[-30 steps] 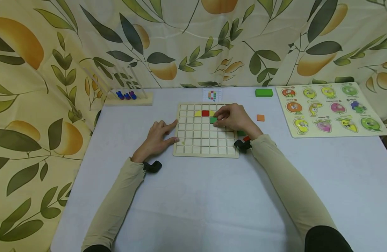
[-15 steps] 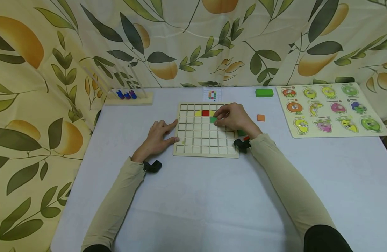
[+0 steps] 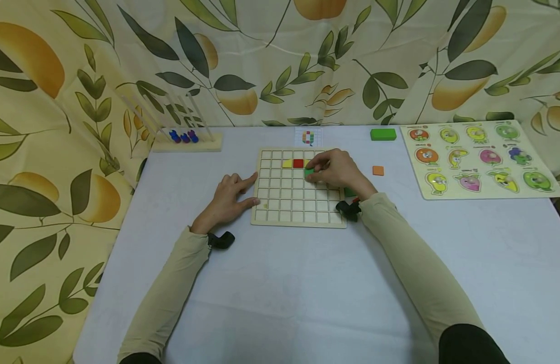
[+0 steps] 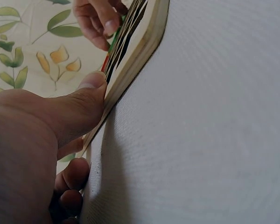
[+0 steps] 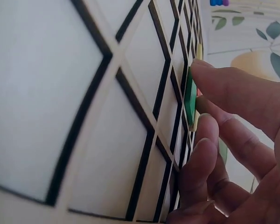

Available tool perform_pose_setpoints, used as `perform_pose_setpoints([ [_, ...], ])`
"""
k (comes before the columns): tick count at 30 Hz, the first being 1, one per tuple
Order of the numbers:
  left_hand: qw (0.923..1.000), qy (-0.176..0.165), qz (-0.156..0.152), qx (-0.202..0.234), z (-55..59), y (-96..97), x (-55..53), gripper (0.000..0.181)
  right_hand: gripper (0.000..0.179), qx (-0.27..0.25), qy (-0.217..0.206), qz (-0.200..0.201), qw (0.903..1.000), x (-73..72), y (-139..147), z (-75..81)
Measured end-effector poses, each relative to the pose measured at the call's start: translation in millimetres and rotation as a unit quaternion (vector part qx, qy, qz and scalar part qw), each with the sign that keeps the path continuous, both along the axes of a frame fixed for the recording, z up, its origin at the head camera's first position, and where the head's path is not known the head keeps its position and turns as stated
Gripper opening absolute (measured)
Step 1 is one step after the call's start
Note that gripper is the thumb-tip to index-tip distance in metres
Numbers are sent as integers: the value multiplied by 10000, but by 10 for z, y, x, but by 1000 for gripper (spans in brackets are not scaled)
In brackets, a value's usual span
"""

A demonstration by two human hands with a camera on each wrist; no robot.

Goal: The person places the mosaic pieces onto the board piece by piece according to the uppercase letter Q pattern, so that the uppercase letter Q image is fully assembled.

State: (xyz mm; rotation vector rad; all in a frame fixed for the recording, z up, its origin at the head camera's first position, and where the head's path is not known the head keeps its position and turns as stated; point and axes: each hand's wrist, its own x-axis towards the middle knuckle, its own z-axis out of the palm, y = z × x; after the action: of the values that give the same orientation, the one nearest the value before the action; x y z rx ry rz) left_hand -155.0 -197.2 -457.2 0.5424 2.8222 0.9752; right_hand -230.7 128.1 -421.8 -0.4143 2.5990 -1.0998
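Observation:
A pale wooden grid board (image 3: 284, 207) lies on the white table. My right hand (image 3: 341, 169) is over its upper right part, pinching a green square tile (image 3: 309, 173) between thumb and fingers. In the right wrist view the thumb presses the near edge of the green tile (image 5: 191, 98), which sits at the grid surface. A red tile (image 3: 298, 163) and a yellow tile (image 3: 287, 163) lie in the row above; the fingers cover more of that row. My left hand (image 3: 227, 199) rests at the board's left edge, index finger and thumb (image 4: 84, 105) spread along it.
Behind the board lies a small pattern card (image 3: 308, 136). An orange tile (image 3: 378, 171) and a green block (image 3: 383, 134) are to the right, near a fruit puzzle board (image 3: 480, 159). A peg stand with beads (image 3: 186, 146) stands at back left. Under the right wrist, a green piece (image 3: 350, 192) shows partly.
My right hand has shifted slightly left, and its fingers now cover more of the green tile and the yellow tile beside the red one. The left hand has stayed in place.

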Motion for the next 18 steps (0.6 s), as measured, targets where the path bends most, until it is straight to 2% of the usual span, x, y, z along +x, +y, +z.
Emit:
perform_pose_setpoints([
  [4, 10000, 79, -42, 0, -16, -8, -7, 73, 25, 41, 24, -14, 10000, 2, -7, 6],
  [13, 10000, 33, 4, 21, -28, -4, -13, 74, 24, 117, -2, -104, 9999, 11, -9, 17],
  [18, 10000, -15, 39, 17, -19, 1, -6, 73, 27, -32, -74, -72, 9999, 11, 10, 13],
])
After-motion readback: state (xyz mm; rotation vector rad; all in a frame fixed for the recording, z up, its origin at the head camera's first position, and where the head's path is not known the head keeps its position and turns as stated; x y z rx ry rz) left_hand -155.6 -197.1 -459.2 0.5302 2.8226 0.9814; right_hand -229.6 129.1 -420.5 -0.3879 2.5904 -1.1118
